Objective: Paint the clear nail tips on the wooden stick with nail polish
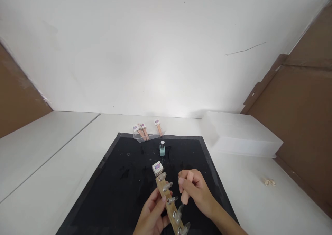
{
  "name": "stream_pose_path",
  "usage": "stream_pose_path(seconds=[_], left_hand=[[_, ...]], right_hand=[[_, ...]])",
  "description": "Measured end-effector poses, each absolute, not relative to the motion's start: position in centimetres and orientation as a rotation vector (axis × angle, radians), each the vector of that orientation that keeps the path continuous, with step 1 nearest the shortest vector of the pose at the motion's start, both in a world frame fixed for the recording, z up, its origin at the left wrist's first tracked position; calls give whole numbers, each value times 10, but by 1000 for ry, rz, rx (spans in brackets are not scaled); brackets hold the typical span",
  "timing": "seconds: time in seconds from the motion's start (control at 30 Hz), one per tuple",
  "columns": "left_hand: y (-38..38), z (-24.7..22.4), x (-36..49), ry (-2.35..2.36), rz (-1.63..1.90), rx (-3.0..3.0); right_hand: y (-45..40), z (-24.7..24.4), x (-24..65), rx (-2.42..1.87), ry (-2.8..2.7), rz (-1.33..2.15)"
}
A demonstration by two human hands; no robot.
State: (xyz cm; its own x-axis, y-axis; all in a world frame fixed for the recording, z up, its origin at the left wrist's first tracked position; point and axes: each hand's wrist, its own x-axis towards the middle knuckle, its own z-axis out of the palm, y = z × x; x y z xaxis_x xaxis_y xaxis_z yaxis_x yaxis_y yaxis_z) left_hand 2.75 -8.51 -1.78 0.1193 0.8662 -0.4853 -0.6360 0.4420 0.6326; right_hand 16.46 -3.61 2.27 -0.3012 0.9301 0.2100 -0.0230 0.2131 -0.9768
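Note:
My left hand (155, 212) is wrapped round a wooden strip (168, 204) that bears a row of several clear nail tips (172, 200) on metal mounts. A white block with a purple print (157, 168) sits at the strip's far end. My right hand (194, 190) grips a pink handle (187, 188) between thumb and fingers. The handle's lower end is close to one of the nearer clear tips; whether they touch is unclear. A mint-green bottle with a silver cap (162, 149) stands upright on the black mat beyond the hands.
The black mat (111, 186) lies under the hands. Behind it, a clear tray (153, 136) holds several pink sticks with white printed heads (157, 123). A translucent white box (243, 134) is at right, with small beige rings (267, 182) nearer.

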Motion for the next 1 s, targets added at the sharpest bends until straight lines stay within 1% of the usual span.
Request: stream_pose_path(seconds=[0.1, 0.27, 0.43, 0.57, 0.83, 1.0], left_hand=[[-85, -20, 28, 921, 1121, 305], [-84, -22, 29, 938, 1122, 290], [-85, -21, 28, 936, 1115, 293], [-87, -19, 26, 945, 1111, 286], [-85, -21, 27, 910, 1109, 307], [-84, -21, 27, 914, 1097, 312]], right_hand=[[-36, 21, 166, -897, -1546, 1232], [-33, 17, 166, -938, -1597, 1098], [-29, 14, 166, -941, -1524, 1076], [-30, 14, 167, -922, -1477, 1095], [-36, 22, 165, -848, -1561, 1231], [-37, 21, 165, -899, -1552, 1195]])
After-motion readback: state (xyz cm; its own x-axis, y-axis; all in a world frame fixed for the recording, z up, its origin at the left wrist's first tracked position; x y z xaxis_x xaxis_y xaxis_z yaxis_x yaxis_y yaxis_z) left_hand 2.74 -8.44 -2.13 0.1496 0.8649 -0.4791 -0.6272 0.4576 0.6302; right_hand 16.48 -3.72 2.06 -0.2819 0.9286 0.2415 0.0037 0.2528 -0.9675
